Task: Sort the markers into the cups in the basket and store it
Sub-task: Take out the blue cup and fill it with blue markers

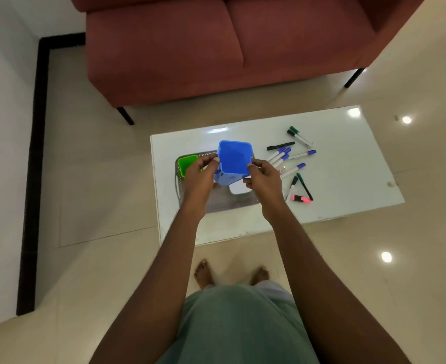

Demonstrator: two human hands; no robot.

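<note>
Head view: both arms reach forward over the desk [348, 166].
Left hand [202, 170]: fingers pinch the blue cup [235, 158] at its left rim.
Right hand [265, 177]: fingers curled on the cup's right rim.
Blue cup: between both hands, above the grey basket [179, 185], mouth up, long axis near upright.
Green cup [186, 164]: in the basket, just beyond the left hand.
Markers [286, 158]: scattered just right of the right hand, the nearer one; the blue-capped ones slant away, caps rightward.

White table [348, 169]: grey basket [177, 185], scattered markers [302, 154] beside.
</note>
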